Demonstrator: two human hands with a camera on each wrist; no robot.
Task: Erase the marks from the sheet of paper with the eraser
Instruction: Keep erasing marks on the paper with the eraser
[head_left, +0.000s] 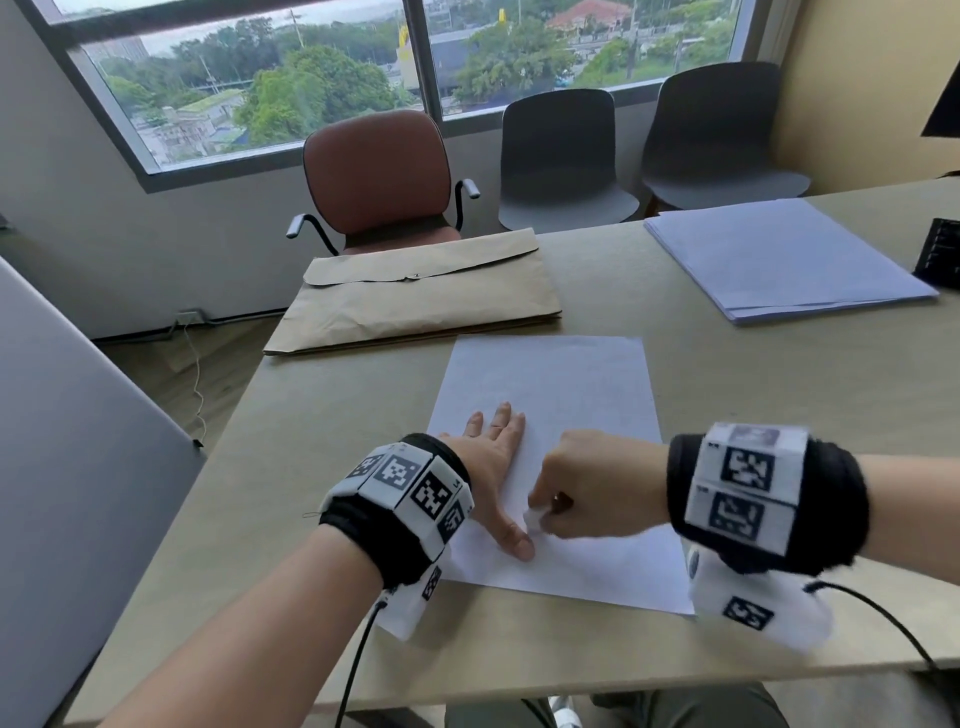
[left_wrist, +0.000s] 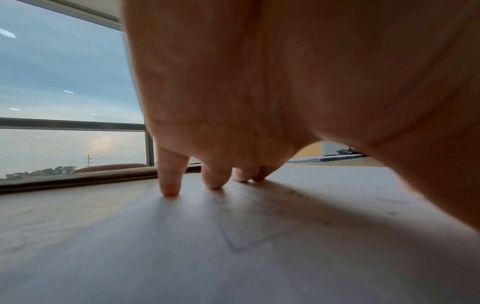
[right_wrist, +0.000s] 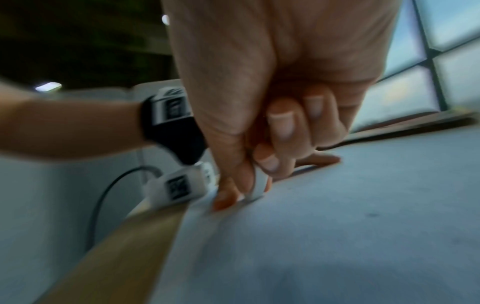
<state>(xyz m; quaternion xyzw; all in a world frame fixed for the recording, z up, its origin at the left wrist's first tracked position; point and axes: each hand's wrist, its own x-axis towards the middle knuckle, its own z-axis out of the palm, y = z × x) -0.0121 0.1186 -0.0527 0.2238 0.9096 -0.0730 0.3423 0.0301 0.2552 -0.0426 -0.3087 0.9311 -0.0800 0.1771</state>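
Plain white sheet of paper (head_left: 550, 415) with faint pencil marks sits centre frame on the tabletop (head_left: 779, 395), left hand (head_left: 493, 467) flat on it, right hand (head_left: 587, 488) pinching a small white eraser (head_left: 534, 519) against its lower part.

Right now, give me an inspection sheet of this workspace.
Surface: beige table, level.
Job's things: sheet of paper flat near the front edge; faint pencil lines on it; white eraser against the sheet.
Clutter: brown envelope behind the sheet; stack of paper far right; a dark object at the right edge.
Grippers: left hand presses flat on the sheet; right hand pinches the eraser.
Cables: black leads from both wristbands; a white cord on the floor.
Surroundings: window, three chairs.
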